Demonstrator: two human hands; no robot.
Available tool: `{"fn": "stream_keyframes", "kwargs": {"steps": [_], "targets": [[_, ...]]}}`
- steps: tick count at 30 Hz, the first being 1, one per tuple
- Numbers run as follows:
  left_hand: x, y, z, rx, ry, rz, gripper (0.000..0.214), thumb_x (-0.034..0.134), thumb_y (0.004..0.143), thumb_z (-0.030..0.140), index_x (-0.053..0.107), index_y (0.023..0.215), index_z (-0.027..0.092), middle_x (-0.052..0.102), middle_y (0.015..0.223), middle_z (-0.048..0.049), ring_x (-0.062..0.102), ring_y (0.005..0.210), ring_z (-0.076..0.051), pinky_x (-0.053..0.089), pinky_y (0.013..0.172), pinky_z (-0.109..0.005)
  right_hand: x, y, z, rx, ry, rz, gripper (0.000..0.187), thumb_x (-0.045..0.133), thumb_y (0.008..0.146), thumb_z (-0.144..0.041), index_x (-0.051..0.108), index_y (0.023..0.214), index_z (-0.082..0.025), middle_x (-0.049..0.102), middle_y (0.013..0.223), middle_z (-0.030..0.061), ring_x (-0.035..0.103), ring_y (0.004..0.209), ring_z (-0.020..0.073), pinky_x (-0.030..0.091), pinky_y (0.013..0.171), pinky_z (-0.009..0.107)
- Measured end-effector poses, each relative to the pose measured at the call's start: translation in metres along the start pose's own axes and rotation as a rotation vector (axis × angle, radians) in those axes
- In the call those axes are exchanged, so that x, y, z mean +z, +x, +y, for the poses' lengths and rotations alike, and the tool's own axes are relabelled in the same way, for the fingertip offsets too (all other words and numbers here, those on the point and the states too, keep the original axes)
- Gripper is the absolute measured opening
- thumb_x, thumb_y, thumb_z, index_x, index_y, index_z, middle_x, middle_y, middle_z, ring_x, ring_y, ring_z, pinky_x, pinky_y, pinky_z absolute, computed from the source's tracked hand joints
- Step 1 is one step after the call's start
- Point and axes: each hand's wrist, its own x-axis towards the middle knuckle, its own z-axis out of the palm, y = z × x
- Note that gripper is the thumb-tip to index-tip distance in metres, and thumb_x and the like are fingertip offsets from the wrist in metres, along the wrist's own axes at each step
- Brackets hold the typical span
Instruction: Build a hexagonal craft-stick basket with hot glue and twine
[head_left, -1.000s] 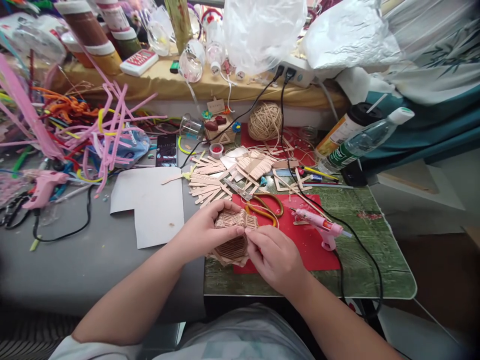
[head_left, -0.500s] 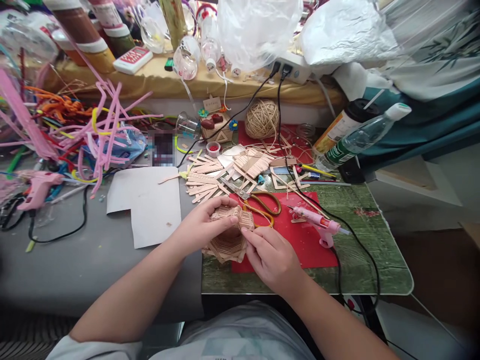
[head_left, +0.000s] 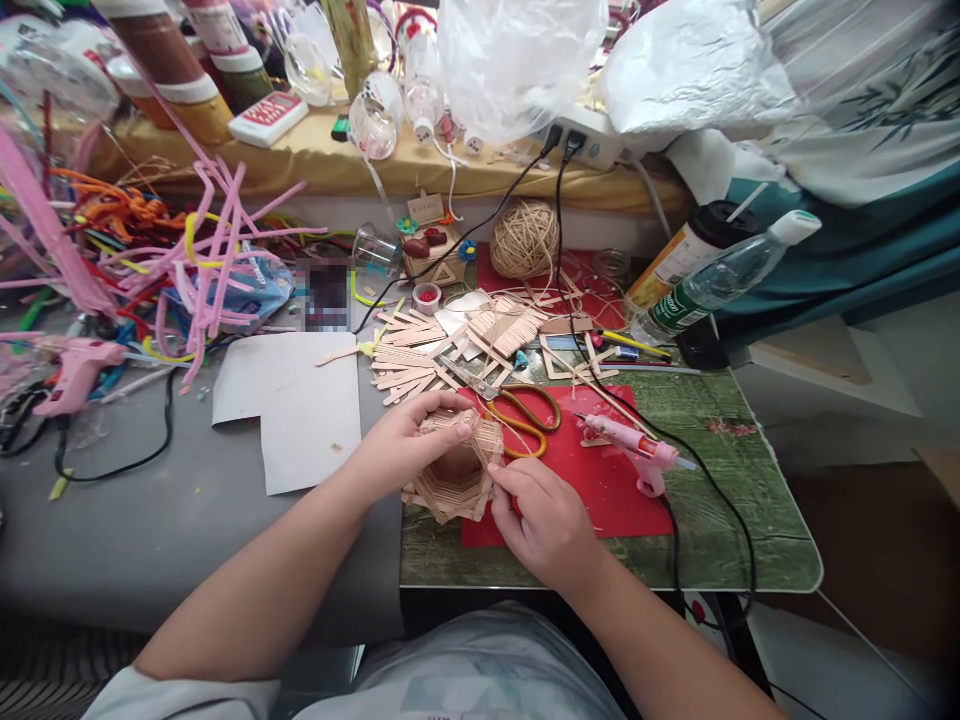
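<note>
A small many-sided basket built of stacked wooden craft sticks (head_left: 452, 484) is held over the table's front part, its hollow inside facing me. My left hand (head_left: 420, 437) is closed on its far left rim, thumb on top. At the right rim, my right hand (head_left: 536, 510) pinches with thumb and index finger; what lies between those fingertips, if anything, is too small to make out. Scissors with yellow-brown handles (head_left: 529, 420) lie just beyond the basket on a red sheet (head_left: 607, 500). To the right rests a pink hot glue gun (head_left: 634, 443).
Loose craft sticks (head_left: 409, 355) are spread behind the basket, with a twine ball (head_left: 525, 238) further back. A plastic bottle (head_left: 720, 280) leans at the right. White card (head_left: 307, 410) and pink pipe cleaners (head_left: 225, 250) lie left. A black cable (head_left: 592, 350) crosses the table.
The basket has tipped so that more of its inside shows. My right hand has shifted slightly down along the rim, while my left hand keeps its hold.
</note>
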Motion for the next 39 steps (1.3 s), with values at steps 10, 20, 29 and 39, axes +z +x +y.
{"fn": "stream_keyframes", "kwargs": {"steps": [10,20,29,39], "targets": [[-0.003,0.009,-0.009,-0.031,-0.030,-0.016,0.057,0.078,0.086,0.063,0.073,0.126,0.023,0.075,0.127,-0.0079,0.069,0.118,-0.028,0.051,0.104,-0.039,0.003,-0.004,0.003,0.003,-0.004,0.001,0.031,0.058,0.101,-0.007,0.061,0.130,-0.017,0.069,0.092,0.0088,0.067,0.083,0.0213,0.063,0.073,0.035],[-0.001,0.013,-0.006,-0.072,-0.101,-0.020,0.053,0.078,0.085,0.060,0.075,0.120,0.020,0.077,0.111,-0.0067,0.070,0.100,-0.023,0.053,0.091,-0.035,0.012,-0.012,0.008,0.041,0.059,0.077,0.029,0.063,0.100,-0.008,0.065,0.126,-0.020,0.070,0.098,0.0094,0.071,0.087,0.0213,0.064,0.076,0.036],[-0.004,0.012,-0.002,-0.089,-0.013,0.010,0.053,0.080,0.080,0.062,0.082,0.116,0.022,0.078,0.087,-0.0040,0.072,0.087,-0.027,0.056,0.080,-0.038,0.015,-0.005,0.005,0.031,0.049,0.119,0.031,0.066,0.097,-0.003,0.067,0.123,-0.019,0.070,0.098,0.0098,0.068,0.085,0.0206,0.063,0.076,0.035],[-0.006,0.016,-0.010,-0.093,-0.018,-0.018,0.056,0.079,0.084,0.063,0.081,0.121,0.022,0.082,0.104,-0.0064,0.073,0.097,-0.027,0.055,0.091,-0.038,0.009,-0.015,0.007,0.029,0.054,0.081,0.036,0.063,0.099,-0.007,0.066,0.132,-0.021,0.073,0.100,0.0106,0.073,0.089,0.0219,0.066,0.079,0.037]]}}
